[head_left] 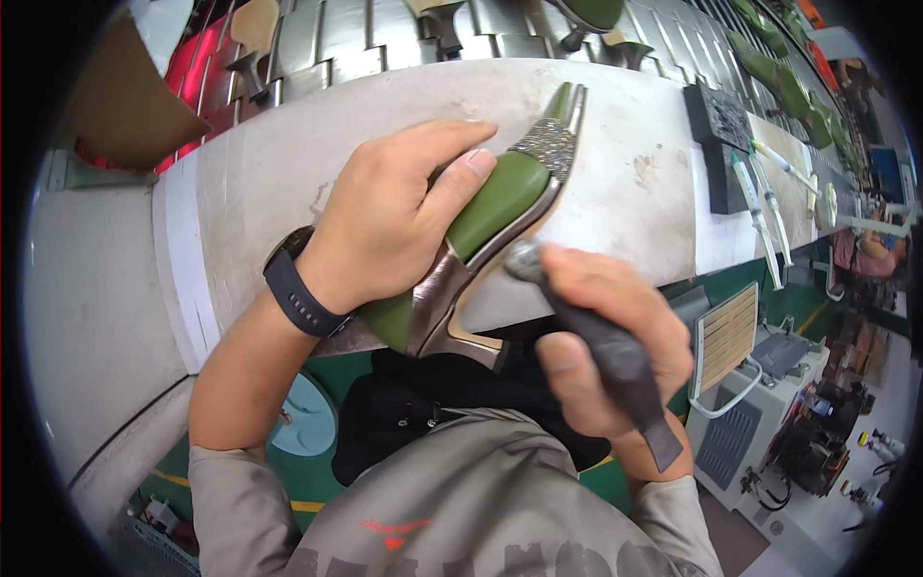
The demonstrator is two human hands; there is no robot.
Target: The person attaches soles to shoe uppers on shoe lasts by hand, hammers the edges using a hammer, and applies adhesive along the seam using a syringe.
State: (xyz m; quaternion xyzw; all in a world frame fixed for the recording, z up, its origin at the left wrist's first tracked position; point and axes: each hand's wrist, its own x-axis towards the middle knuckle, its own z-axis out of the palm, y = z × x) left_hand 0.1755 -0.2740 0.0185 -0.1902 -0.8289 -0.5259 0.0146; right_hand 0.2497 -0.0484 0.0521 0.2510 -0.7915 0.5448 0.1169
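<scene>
My left hand (394, 212) grips a green shoe last with a pointed metallic high-heel shoe (500, 202) mounted on it, its glittery toe pointing away over the white workbench (288, 144). A dark wristband sits on that wrist. My right hand (601, 341) is closed around a dark-handled hammer (615, 356), whose round metal head touches the shoe's side edge near the arch. The block heel points down toward my lap.
Green lasts with shoes (779, 82) ride on a metal slat conveyor (385, 43) behind the bench. A black block (716, 120) and white tubes (760, 216) lie at the right. A grey machine (740, 385) stands on the floor to my right, and a round blue stool (303, 418) shows below.
</scene>
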